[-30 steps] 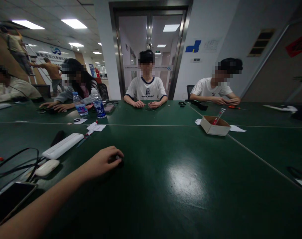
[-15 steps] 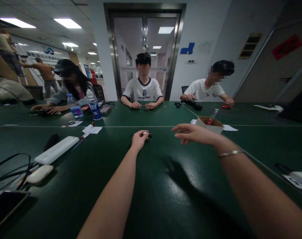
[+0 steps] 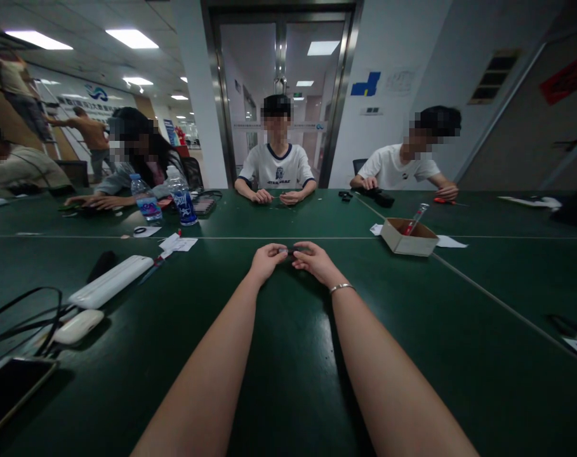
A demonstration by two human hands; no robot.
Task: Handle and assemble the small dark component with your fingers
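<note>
Just in front of the table's seam, my left hand [image 3: 268, 259] pinches one end of a small dark object [image 3: 291, 251] with a shiny part. My right hand [image 3: 315, 261], with a silver bracelet at the wrist, has its thumb and fingers closed on the other end. The fingers cover most of the object, so its kind cannot be made out. Both hands are close together, low over the green table [image 3: 288, 355].
An open box [image 3: 409, 240] holding a red-and-clear tool stands right. On the left lie a white power bank [image 3: 111, 282], a white case [image 3: 79, 327], a phone [image 3: 14, 393] and cables. Two bottles [image 3: 182, 200] stand farther back. Several people sit across the table.
My right hand has come left and down from near the box and closed on the small object. My left hand stays almost in place, still pinching it. The view has shifted slightly.
</note>
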